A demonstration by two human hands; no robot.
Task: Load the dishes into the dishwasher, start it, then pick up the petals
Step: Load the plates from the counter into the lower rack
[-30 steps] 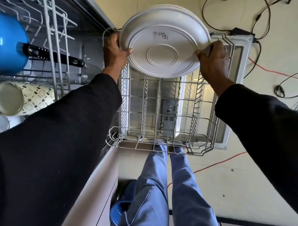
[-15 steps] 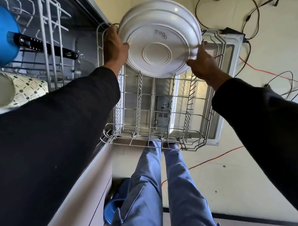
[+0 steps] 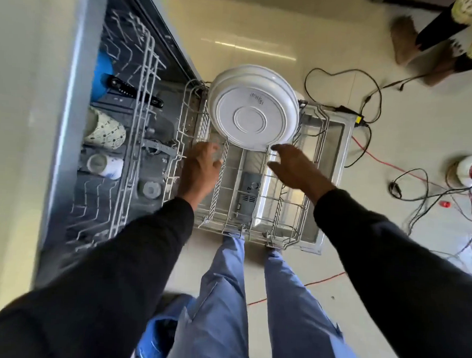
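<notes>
Head view: a stack of white round plates (image 3: 252, 109) is standing on edge, underside facing the camera, at the far end of the pulled-out white wire lower rack (image 3: 227, 228), which is sitting over the open grey dishwasher door (image 3: 336, 145). The left hand (image 3: 200, 169) is hovering over the rack just below the plates, fingers loosely spread and gripping nothing. The right hand (image 3: 295, 168) is reaching with straight, relaxed fingers, its tips just beside the plates' lower rim; contact is too close to call. In the upper wire rack (image 3: 141, 99), a blue pot with a black handle (image 3: 103, 70) and a patterned mug (image 3: 104, 131) are lying.
</notes>
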